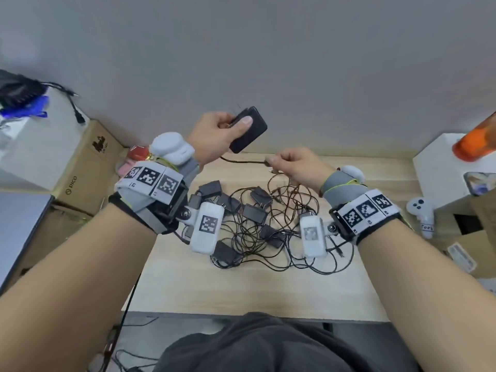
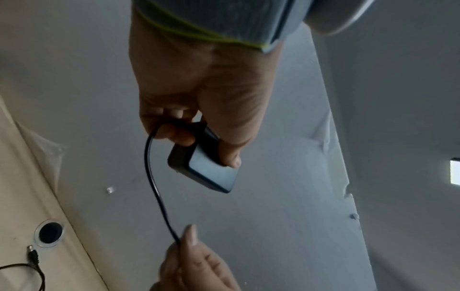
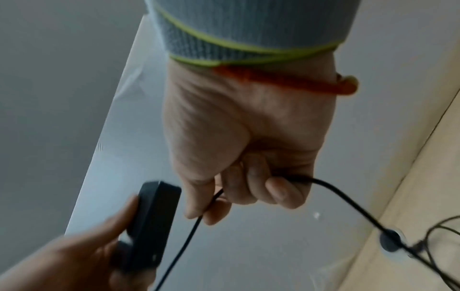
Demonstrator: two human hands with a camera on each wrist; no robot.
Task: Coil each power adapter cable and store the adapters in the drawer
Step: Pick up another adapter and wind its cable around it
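The left hand [image 1: 214, 135] grips one black power adapter [image 1: 248, 130] up off the surface [image 1: 241, 288], thumb pressed flat on its broad face and fingers curled behind, which likely keeps the brick steady as an anchor while its lead is gathered. The right hand [image 1: 295, 167] pinches that adapter's cable [image 1: 243, 161] between thumb and forefinger, with the other fingers curled round it; the short stretch between the two hands sags a little, and from the right hand the cable drops toward the heap, so this looks like the first loop being drawn, with the pinch set close to the brick to measure out the coil. The heap of adapters [image 1: 255, 213] lies in the middle of the surface, toward its far edge, cords crossing one another. In it I count about nine black bricks, though the wrist cameras hide part of the pile, so the number is uncertain; with the one in hand, roughly ten. No drawer is in view, and no adapter appears coiled yet.
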